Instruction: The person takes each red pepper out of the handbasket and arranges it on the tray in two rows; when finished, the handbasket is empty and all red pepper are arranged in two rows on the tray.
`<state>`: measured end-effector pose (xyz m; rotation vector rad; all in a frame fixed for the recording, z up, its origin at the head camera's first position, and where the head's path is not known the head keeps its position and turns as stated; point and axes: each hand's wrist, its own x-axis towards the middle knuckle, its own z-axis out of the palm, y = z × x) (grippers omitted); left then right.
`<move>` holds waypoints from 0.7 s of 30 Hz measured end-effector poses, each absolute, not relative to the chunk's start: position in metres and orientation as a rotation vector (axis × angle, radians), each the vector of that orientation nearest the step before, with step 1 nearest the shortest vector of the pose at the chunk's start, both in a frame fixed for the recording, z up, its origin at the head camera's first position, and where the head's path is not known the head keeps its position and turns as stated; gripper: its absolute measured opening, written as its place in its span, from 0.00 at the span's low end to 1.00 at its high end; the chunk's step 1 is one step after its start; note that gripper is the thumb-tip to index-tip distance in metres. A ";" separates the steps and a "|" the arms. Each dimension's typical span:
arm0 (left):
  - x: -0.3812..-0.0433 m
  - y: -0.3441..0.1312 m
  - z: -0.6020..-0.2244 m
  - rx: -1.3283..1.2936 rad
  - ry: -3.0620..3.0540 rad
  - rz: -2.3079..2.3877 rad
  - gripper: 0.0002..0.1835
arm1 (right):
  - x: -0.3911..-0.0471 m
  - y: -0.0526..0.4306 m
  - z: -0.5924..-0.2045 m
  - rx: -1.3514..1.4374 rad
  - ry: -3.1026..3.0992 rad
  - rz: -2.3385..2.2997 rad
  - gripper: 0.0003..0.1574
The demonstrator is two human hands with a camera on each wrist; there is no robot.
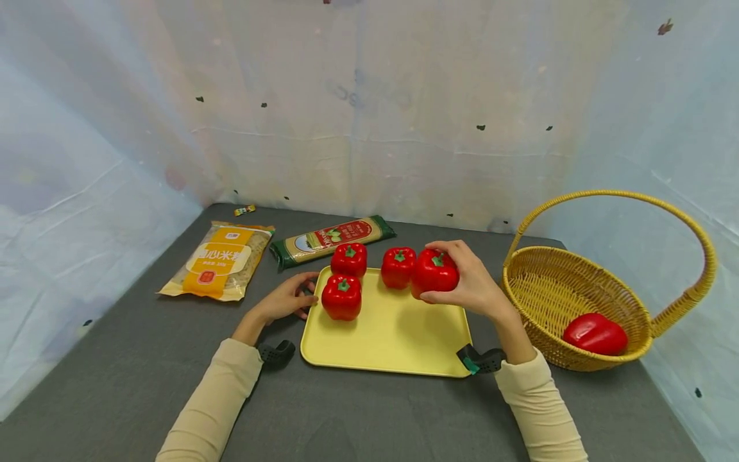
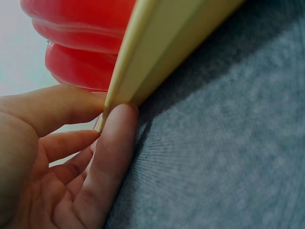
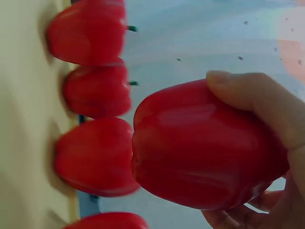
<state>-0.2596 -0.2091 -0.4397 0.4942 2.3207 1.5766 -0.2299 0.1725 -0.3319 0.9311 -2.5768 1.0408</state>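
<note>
My right hand [image 1: 472,282] grips a red bell pepper [image 1: 433,274] above the right half of a yellow tray [image 1: 381,346]. In the right wrist view this pepper [image 3: 205,148] hangs apart from the tray, tilted, with fingers and thumb around it. At the tray's left edge, my left hand [image 1: 287,297] pinches the rim between thumb and fingers, as the left wrist view shows at the tray edge [image 2: 157,52]. Red bell peppers stand on the tray: one front left [image 1: 342,298], one behind it [image 1: 349,258], another at back centre [image 1: 397,268]. A further red pepper [image 3: 112,222] is cut off in the right wrist view.
On the right stands a yellow wicker basket [image 1: 539,282] with a tall handle and a red pepper [image 1: 594,334] inside. Behind the tray lies a long green-and-red packet [image 1: 331,240]. A yellow-labelled bag [image 1: 219,262] lies left, a small wrapped item [image 1: 245,210] farther back.
</note>
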 end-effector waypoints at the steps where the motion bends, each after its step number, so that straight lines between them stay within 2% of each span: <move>1: -0.260 -0.209 -0.439 0.491 2.321 1.574 0.32 | -0.230 0.170 -0.334 0.937 -2.585 1.039 0.47; 12: -0.245 -0.201 -0.412 0.508 2.319 1.547 0.31 | -0.235 0.144 -0.360 0.971 -2.658 0.888 0.51; 21: -0.243 -0.202 -0.411 0.499 2.300 1.566 0.31 | -0.238 0.130 -0.380 0.994 -2.672 0.845 0.50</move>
